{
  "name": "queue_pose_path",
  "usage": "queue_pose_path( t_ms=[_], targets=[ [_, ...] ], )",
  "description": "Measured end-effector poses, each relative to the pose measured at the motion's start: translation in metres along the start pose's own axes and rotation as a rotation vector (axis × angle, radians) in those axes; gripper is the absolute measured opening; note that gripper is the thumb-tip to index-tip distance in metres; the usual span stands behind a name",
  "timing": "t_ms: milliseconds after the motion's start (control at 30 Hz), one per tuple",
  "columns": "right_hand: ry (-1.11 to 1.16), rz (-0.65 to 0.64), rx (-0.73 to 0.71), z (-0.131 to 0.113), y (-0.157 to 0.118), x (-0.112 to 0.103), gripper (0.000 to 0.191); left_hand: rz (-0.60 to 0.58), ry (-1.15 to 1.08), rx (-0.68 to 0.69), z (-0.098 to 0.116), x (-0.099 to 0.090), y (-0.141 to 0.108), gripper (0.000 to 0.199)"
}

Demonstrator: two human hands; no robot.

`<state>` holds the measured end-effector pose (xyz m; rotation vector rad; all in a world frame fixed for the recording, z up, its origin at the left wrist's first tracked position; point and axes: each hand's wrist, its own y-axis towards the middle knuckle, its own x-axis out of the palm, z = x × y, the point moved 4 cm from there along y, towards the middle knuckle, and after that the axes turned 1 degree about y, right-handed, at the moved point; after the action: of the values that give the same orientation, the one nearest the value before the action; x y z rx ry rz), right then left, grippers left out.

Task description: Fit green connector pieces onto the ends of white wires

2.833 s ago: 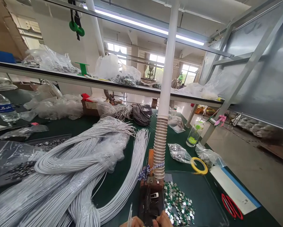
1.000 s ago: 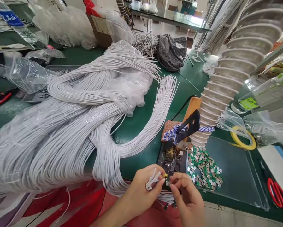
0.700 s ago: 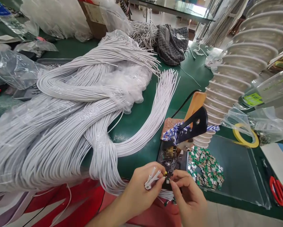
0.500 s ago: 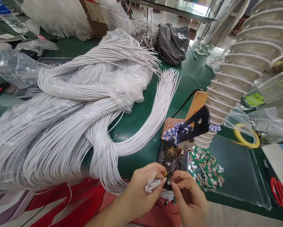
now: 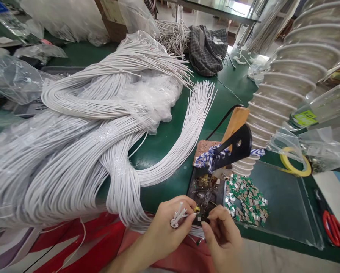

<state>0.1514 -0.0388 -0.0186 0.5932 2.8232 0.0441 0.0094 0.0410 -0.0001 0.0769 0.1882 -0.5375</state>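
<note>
My left hand (image 5: 172, 225) is closed round several white cables (image 5: 177, 217), whose short ends stick up out of the fist. Right of its thumb and fingertip is a tiny silvery connector (image 5: 199, 217); a yellow bit shows just above it. My right hand (image 5: 225, 237) has thumb and fingers curled close together beside that connector. What lies between those fingertips is too small and dark to make out. Both hands are at the table's front edge, just in front of a black tray (image 5: 190, 189) with metal bits in it.
Bundled white cables (image 5: 73, 167) cover the left side. A black bracket (image 5: 234, 148) stands over the tray beside a ribbed hose (image 5: 283, 83). Small green-and-silver connector boards (image 5: 246, 201) lie heaped on a flat tray (image 5: 289, 204). Yellow tape (image 5: 306, 168) and red-handled scissors (image 5: 334, 229) are at right.
Both hands have shifted slightly left, the right one more. The white cable ends in my left fist have tilted more upright. The whole view has also moved a little.
</note>
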Motion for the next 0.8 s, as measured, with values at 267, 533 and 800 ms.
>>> queue_pose_path(
  t_ms=[267, 533, 800],
  targets=[
    [-0.044, -0.116, 0.077, 0.012, 0.003, 0.001, 0.009, 0.014, -0.022, 0.02, -0.004, 0.003, 0.0, 0.018],
    [-0.016, -0.133, 0.04, 0.003, 0.01, -0.001, 0.013, 0.007, 0.001, 0.046, 0.003, 0.003, 0.001, 0.018],
    [0.078, 0.025, 0.133, -0.001, 0.004, 0.004, 0.021, 0.029, 0.021, 0.083, 0.009, 0.002, 0.0, 0.018]
  ],
)
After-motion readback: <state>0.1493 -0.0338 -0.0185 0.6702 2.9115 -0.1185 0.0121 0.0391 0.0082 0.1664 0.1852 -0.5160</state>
